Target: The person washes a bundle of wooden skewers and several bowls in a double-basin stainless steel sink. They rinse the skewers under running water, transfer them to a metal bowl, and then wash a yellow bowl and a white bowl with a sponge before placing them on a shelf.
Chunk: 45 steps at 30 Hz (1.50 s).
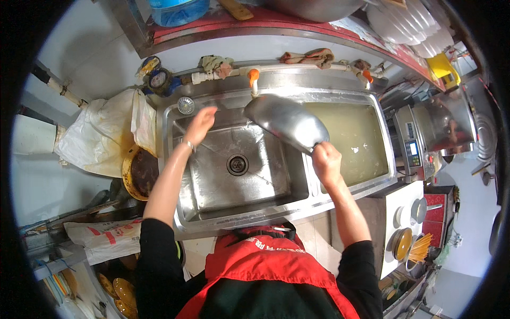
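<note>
My right hand grips the near end of a shiny metal vessel, probably a basin or pan. Motion blurs the vessel. It is tilted over the divider between the two bowls of a stainless steel sink, its far end near the white tap. The left sink bowl shows wet metal and a round drain. Cloudy water fills much of the right bowl. Over the far left part of the left bowl, my left hand is raised with nothing in it.
A drain strainer sits on the sink's back left corner. Cloths hang on the wall pipe. Left stands a brown-stained yellow tub by a white plastic sack. To the right are a scale and a cabinet with bowls.
</note>
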Motion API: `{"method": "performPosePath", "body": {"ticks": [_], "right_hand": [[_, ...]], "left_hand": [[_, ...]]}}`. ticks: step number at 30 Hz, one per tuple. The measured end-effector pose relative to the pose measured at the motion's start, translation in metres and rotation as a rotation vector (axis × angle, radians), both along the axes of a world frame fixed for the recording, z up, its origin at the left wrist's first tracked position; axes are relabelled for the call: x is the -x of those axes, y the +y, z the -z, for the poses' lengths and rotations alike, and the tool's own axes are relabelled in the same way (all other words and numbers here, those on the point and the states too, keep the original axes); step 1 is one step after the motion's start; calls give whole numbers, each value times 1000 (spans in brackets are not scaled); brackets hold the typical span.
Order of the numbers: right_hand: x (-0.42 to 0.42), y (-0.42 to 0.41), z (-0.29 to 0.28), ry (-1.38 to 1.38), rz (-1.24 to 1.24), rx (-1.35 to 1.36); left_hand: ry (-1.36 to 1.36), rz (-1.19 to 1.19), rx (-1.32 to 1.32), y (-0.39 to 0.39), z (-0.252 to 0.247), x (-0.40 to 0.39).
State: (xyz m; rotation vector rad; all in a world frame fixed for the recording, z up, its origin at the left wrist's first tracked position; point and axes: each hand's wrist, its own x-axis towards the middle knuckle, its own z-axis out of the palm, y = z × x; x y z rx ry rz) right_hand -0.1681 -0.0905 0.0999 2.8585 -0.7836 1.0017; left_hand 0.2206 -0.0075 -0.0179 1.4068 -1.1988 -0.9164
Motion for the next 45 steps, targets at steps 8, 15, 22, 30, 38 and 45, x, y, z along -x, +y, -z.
{"method": "performPosePath", "body": {"ticks": [8, 15, 22, 30, 38, 45], "right_hand": [[-29, 51, 44, -204, 571, -752], [-1, 81, 19, -159, 25, -696], [84, 102, -22, 4, 199, -550], [178, 126, -226, -264, 655, -11], [214, 73, -407, -873, 342, 216], [123, -44, -504, -713, 126, 148]], "left_hand": [[965, -237, -672, 104, 30, 144], [814, -367, -604, 127, 79, 135], [771, 65, -510, 94, -7, 178], [796, 239, -339, 54, 15, 165], [775, -56, -388, 76, 69, 131], [803, -187, -353, 104, 78, 101]]}}
